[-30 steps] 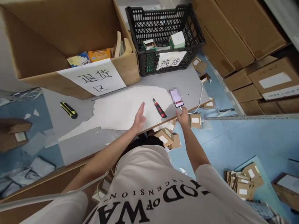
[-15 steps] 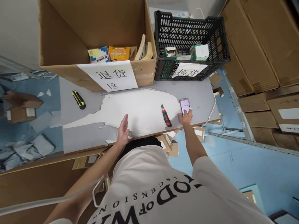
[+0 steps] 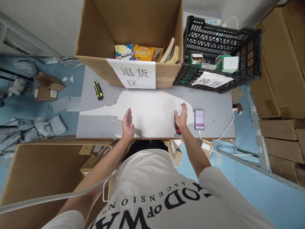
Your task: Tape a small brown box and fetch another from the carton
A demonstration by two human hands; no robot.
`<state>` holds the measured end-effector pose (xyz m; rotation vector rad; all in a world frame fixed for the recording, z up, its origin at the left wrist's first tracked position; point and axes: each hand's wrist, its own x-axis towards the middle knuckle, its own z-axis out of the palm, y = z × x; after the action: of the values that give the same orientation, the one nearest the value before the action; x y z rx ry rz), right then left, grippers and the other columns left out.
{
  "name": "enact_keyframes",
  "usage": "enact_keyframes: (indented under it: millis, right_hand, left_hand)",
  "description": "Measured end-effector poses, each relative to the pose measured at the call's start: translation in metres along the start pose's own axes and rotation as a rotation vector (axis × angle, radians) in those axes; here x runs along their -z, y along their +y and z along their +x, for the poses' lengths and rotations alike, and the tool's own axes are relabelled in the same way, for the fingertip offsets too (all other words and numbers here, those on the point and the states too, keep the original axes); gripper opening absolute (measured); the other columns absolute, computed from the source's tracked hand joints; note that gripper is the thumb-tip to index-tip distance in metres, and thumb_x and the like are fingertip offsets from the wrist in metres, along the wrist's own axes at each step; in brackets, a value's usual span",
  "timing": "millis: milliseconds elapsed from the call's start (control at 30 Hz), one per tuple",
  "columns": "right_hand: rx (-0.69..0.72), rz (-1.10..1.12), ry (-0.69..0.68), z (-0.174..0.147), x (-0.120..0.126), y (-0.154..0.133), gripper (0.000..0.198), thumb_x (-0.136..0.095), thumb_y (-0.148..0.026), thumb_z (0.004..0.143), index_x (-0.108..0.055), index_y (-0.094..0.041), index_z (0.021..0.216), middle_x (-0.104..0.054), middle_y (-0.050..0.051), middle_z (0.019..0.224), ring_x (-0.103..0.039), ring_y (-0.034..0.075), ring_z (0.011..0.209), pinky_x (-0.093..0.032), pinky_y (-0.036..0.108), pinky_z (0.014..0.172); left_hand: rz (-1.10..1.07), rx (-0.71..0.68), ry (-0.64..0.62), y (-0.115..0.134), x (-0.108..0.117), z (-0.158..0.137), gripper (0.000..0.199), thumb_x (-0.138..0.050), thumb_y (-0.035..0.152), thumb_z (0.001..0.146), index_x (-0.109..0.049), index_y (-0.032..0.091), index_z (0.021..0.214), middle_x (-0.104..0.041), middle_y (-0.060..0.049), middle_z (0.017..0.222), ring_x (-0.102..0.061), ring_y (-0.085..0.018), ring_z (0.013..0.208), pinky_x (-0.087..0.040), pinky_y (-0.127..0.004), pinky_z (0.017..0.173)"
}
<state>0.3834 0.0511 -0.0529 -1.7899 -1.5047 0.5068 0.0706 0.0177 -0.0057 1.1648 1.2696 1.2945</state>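
Over the worn white patch of the grey table, my left hand is held edge-down with fingers stretched and nothing in it. My right hand hovers with thumb and fingers apart, holding nothing. It partly covers a red and black utility knife, of which mainly the handle end shows. To its right a phone with a lit, blurred screen lies on the table, a white cable plugged into its lower end. A yellow and black utility knife rests farther off at the left.
Along the back stands a large cardboard box holding several books, with a paper sign. Beside it, a black plastic crate contains small boxes. Stacked cartons line the right side. Another open carton stands below the table at left.
My right hand has left the phone and moved left, over the red and black utility knife. My left hand stays open. The view has swung left, and the phone's screen looks different.
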Motion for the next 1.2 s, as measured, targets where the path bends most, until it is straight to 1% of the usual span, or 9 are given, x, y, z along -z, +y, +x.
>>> enact_keyframes:
  millis: [133,267,367,500,633,767,900,1000,1200]
  right_hand:
    - [0.074,0.136,-0.072,0.013,-0.031,-0.038,0.069,-0.034,-0.059,0.092,-0.029,-0.015,0.145,-0.034,0.018,0.151,-0.027,0.025,0.143,-0.024,0.049,0.117]
    - [0.136,0.219,-0.164,0.016,-0.062,-0.070,0.075,-0.030,-0.062,0.092,-0.019,-0.017,0.150,-0.028,0.015,0.155,-0.024,0.026,0.145,-0.022,0.050,0.118]
    - [0.211,0.256,-0.259,0.011,-0.086,-0.097,0.076,-0.028,-0.064,0.092,-0.015,-0.019,0.152,-0.024,0.013,0.157,-0.020,0.027,0.146,-0.020,0.051,0.118]
    - [0.301,0.289,-0.386,-0.005,-0.116,-0.136,0.074,-0.028,-0.063,0.093,-0.015,-0.021,0.153,-0.025,0.011,0.157,-0.021,0.026,0.146,-0.021,0.052,0.118]
    - [0.355,0.316,-0.503,-0.033,-0.144,-0.171,0.071,-0.032,-0.061,0.093,-0.023,-0.021,0.150,-0.031,0.012,0.154,-0.027,0.026,0.144,-0.024,0.051,0.117]
    - [0.397,0.321,-0.621,-0.071,-0.170,-0.199,0.067,-0.036,-0.059,0.092,-0.033,-0.019,0.146,-0.040,0.014,0.149,-0.036,0.026,0.139,-0.028,0.050,0.116]
    - [0.486,0.308,-0.710,-0.116,-0.191,-0.227,0.065,-0.037,-0.058,0.092,-0.038,-0.016,0.142,-0.044,0.016,0.146,-0.039,0.026,0.137,-0.031,0.048,0.115]
    - [0.565,0.281,-0.757,-0.149,-0.204,-0.249,0.064,-0.036,-0.058,0.093,-0.038,-0.017,0.142,-0.044,0.016,0.145,-0.039,0.025,0.137,-0.031,0.049,0.114]
    - [0.677,0.246,-0.882,-0.210,-0.227,-0.288,0.064,-0.032,-0.058,0.095,-0.034,-0.018,0.144,-0.041,0.015,0.149,-0.036,0.023,0.140,-0.029,0.048,0.116]
  left_hand:
    - [0.036,-0.033,0.151,-0.002,0.023,-0.008,0.104,-0.052,0.086,0.063,-0.033,0.028,0.147,-0.024,-0.015,0.157,-0.020,-0.033,0.145,-0.019,-0.048,0.118]
    - [0.089,-0.085,0.281,-0.004,0.050,-0.023,0.105,-0.050,0.086,0.064,-0.027,0.029,0.149,-0.017,-0.012,0.160,-0.016,-0.031,0.147,-0.018,-0.047,0.118]
    - [0.114,-0.110,0.357,-0.003,0.070,-0.037,0.103,-0.051,0.084,0.066,-0.026,0.031,0.150,-0.016,-0.011,0.160,-0.014,-0.031,0.147,-0.017,-0.048,0.118]
    - [0.113,-0.122,0.465,-0.001,0.100,-0.062,0.099,-0.053,0.081,0.069,-0.027,0.029,0.150,-0.017,-0.011,0.160,-0.015,-0.032,0.147,-0.017,-0.049,0.119]
    - [0.098,-0.109,0.607,-0.006,0.133,-0.100,0.096,-0.054,0.079,0.070,-0.036,0.024,0.146,-0.026,-0.015,0.157,-0.019,-0.032,0.146,-0.018,-0.047,0.119]
    - [0.114,-0.091,0.746,-0.016,0.166,-0.153,0.091,-0.054,0.078,0.072,-0.042,0.022,0.142,-0.033,-0.015,0.153,-0.024,-0.032,0.145,-0.020,-0.047,0.119]
    - [0.137,-0.065,0.889,-0.023,0.201,-0.211,0.089,-0.053,0.077,0.074,-0.039,0.024,0.144,-0.032,-0.014,0.154,-0.024,-0.031,0.145,-0.021,-0.046,0.119]
    - [0.145,-0.020,0.990,-0.028,0.228,-0.250,0.086,-0.051,0.076,0.076,-0.038,0.024,0.144,-0.031,-0.013,0.154,-0.023,-0.030,0.145,-0.020,-0.045,0.120]
    - [0.122,-0.030,1.125,-0.040,0.269,-0.315,0.091,-0.051,0.077,0.075,-0.034,0.023,0.146,-0.029,-0.014,0.155,-0.020,-0.031,0.146,-0.016,-0.043,0.121]
